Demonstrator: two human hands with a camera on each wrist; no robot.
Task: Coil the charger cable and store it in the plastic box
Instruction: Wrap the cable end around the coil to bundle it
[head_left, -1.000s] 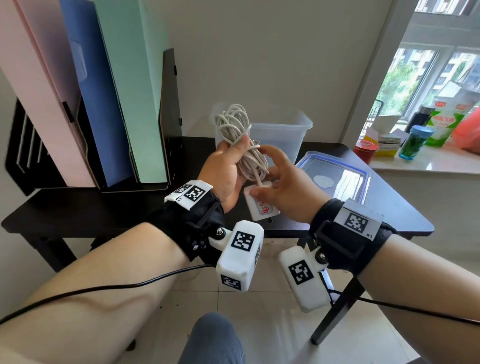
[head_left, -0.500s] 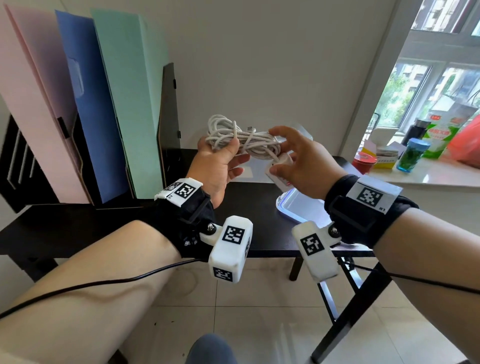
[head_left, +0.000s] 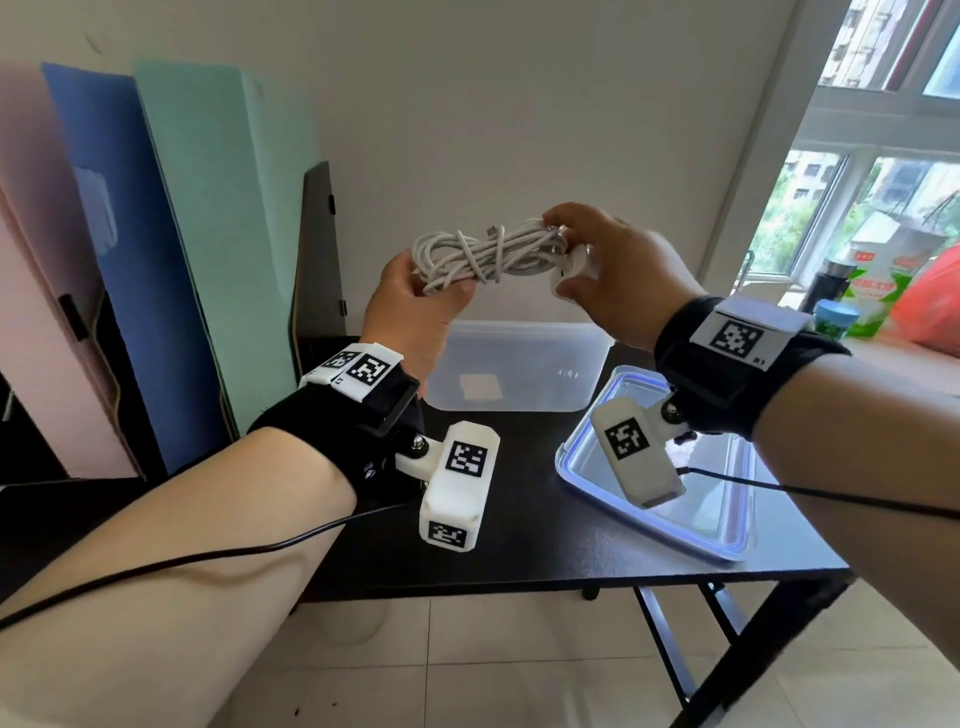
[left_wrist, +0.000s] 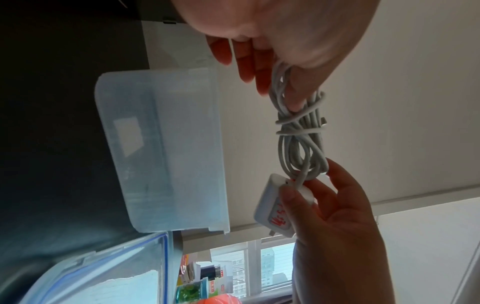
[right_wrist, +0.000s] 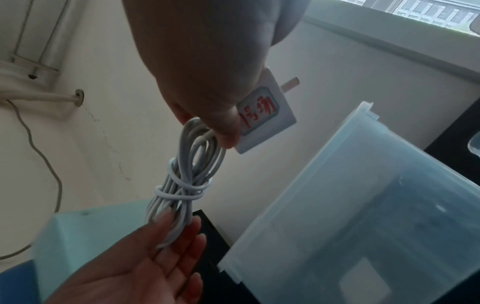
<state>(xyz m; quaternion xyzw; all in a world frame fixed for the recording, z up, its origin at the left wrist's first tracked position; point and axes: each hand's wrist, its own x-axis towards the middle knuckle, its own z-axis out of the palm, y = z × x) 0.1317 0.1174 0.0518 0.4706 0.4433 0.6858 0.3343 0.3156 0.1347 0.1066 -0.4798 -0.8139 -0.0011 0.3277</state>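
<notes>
Head view: both hands hold the coiled cable level above the box, left fingers pinching one end, right fingers gripping the plug end, probably to lower it inside.

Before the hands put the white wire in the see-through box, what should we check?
1. Coiled white charger cable wrapped round its middle: ok.
2. Left hand pinches one end of the bundle: ok.
3. Right hand holds the white plug block end: ok.
4. Clear plastic box open, blue-rimmed lid off beside it: ok.
5. Bundle directly over the box: cannot tell.
6. Bundle short enough to fit: cannot tell.
</notes>
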